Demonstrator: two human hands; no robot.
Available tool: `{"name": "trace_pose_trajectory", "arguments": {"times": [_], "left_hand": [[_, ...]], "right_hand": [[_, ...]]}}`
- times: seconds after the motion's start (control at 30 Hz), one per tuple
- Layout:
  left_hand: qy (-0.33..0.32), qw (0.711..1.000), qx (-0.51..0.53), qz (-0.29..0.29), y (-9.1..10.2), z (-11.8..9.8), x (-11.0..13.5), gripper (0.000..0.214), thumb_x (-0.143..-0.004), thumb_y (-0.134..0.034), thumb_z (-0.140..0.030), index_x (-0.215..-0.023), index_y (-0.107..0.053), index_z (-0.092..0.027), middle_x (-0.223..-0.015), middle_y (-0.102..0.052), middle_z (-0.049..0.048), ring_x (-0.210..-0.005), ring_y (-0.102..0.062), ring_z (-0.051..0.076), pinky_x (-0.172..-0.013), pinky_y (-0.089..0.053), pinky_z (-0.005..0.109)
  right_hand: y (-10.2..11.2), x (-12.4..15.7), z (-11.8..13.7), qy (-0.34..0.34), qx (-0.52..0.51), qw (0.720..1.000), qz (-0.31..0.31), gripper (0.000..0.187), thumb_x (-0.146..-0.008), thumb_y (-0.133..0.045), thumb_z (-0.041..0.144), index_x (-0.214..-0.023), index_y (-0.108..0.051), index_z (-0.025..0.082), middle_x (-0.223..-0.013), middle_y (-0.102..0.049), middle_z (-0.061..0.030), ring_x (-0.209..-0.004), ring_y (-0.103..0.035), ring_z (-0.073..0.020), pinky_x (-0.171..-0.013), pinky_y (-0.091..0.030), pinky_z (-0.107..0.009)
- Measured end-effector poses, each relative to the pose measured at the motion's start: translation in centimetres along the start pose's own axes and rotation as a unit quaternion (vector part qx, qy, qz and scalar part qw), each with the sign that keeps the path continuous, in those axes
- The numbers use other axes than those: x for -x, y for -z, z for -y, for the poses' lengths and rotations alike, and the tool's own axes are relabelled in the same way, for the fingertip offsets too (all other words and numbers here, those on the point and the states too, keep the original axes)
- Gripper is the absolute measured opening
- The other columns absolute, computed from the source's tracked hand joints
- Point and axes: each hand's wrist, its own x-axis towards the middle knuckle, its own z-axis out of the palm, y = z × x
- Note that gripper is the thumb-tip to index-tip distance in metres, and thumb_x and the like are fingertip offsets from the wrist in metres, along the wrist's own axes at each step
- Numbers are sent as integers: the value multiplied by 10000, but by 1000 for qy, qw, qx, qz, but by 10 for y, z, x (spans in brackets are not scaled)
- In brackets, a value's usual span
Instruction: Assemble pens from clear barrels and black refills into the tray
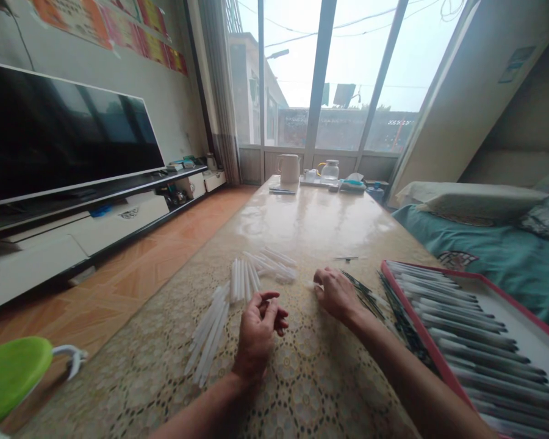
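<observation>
My left hand is over the table with its fingers curled in and the thumb against them. Whatever lies between them, if anything, is hidden. To its left, several thin white tubes are fanned out on the table. Beyond it are a tidy row of white tubes and a looser heap of translucent tubes. My right hand is low over the tabletop, fingers bent down and closed. A small pale bit shows at its fingertips, too blurred to name. Thin dark sticks lie just right of that hand.
A red-rimmed box on the right holds rows of dark pen-like sticks with pale ends. A slim metallic piece lies ahead. A pitcher and glass jar stand at the far end. A green stool is at left.
</observation>
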Motion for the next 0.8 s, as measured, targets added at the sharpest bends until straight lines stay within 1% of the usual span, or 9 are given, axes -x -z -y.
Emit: {"name": "trace_pose_trajectory", "arguments": {"times": [0.1, 0.2, 0.33, 0.43, 0.5, 0.57, 0.63, 0.73, 0.8], "left_hand": [[-10, 1000, -8, -1, -2, 2, 0, 263, -743, -579, -330, -919, -524, -143, -581, -589, -19, -443, -534, 95, -411, -388, 196], [-16, 1000, -15, -3, -4, 4, -1, 248, -757, -562, -328, -920, -514, -147, -580, -586, -23, -438, -533, 94, -401, -381, 192], [-16, 1000, -11, -11, -2, 5, -3, 239, -770, -547, -326, -926, -503, -151, -578, -582, -28, -433, -530, 91, -393, -379, 187], [-13, 1000, -3, -13, 1, 4, -3, 238, -771, -550, -325, -926, -503, -151, -584, -582, -26, -438, -530, 90, -393, -378, 184], [-13, 1000, 0, -10, 2, 5, -3, 240, -772, -552, -327, -928, -504, -152, -589, -583, -24, -442, -530, 89, -395, -378, 183], [-12, 1000, 0, -6, 2, 6, -3, 237, -777, -546, -331, -927, -505, -151, -589, -581, -24, -441, -528, 88, -395, -378, 183], [-12, 1000, -2, -3, 2, 7, -4, 235, -780, -544, -336, -919, -508, -151, -583, -577, -25, -437, -527, 90, -395, -380, 186], [-14, 1000, -9, -3, 1, 7, -4, 241, -773, -552, -352, -906, -523, -153, -578, -573, -21, -434, -526, 99, -394, -381, 194], [-22, 999, -24, 3, 0, 6, -3, 232, -766, -562, -350, -894, -546, -157, -597, -576, -9, -458, -535, 111, -410, -392, 206]], "right_hand": [[10, 5, -7, -4, -2, 1000, 2, 162, -725, -586, 167, -875, -642, 190, -869, -619, -57, -861, -558, -186, -749, -367, -262], [9, -8, -4, -7, -15, 1000, -9, 214, -779, -558, 196, -980, -631, 206, -960, -608, -58, -903, -557, -170, -775, -382, -253], [-11, -44, 12, -6, -38, 999, -3, 195, -856, -492, 189, -1000, -623, 205, -979, -611, -37, -899, -571, -131, -789, -416, -237], [-27, -65, 23, -16, -42, 999, 10, 186, -871, -513, 251, -1015, -596, 166, -1004, -608, -43, -899, -579, -151, -796, -456, -318], [-34, -71, 25, -25, -39, 999, 14, 215, -876, -516, 307, -1007, -583, 151, -1019, -602, -46, -894, -581, -159, -787, -473, -357], [-37, -71, 24, -37, -35, 999, 12, 206, -876, -514, 313, -971, -586, 146, -994, -604, -42, -875, -582, -155, -771, -477, -353], [-33, -66, 18, -48, -30, 998, 3, 152, -866, -516, 256, -902, -602, 136, -934, -613, -54, -849, -581, -158, -744, -462, -319], [-17, -46, 5, -55, -28, 998, -20, 111, -827, -506, 171, -816, -610, 135, -865, -612, -83, -806, -578, -164, -702, -420, -267], [-2, -26, -5, -49, -34, 998, -36, 116, -826, -484, 170, -814, -597, 146, -855, -600, -74, -763, -576, -150, -684, -404, -246]]}}
